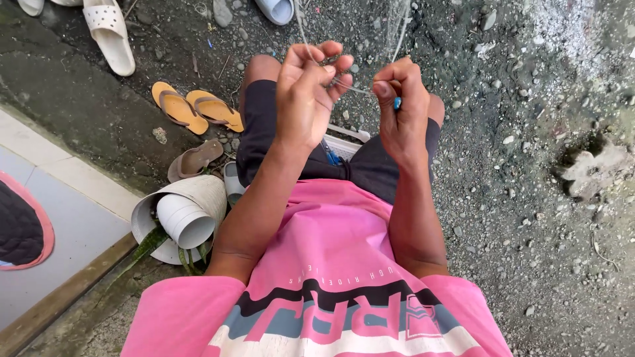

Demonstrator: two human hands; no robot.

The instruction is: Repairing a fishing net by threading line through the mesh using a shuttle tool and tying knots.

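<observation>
Gravel ground [529, 218], sandals [195, 109], tiled step [79, 218] beside

A thin pale line [350, 86] runs taut between both raised hands.

- Ground [529, 218]: dark, damp earth strewn with gravel and small pale stones; it carries everything listed below.
- Tiled step [73, 225]: grey tiles with a pale border and a wooden edge, at the lower left.
- Mat [20, 225]: dark, quilted, pink-trimmed, lying on the tiled step.
- Orange flip-flops [195, 108]: one pair, side by side, on the ground.
- Brown sandal [195, 158]: single, just below the orange pair.
- White slide sandal [109, 33]: at the upper left, soles on the ground.
- White pots [182, 215]: tipped on their sides, nested, at the step's edge, with green leaves beneath.
- Pale rock [595, 168]: large, half embedded, at the right.
</observation>
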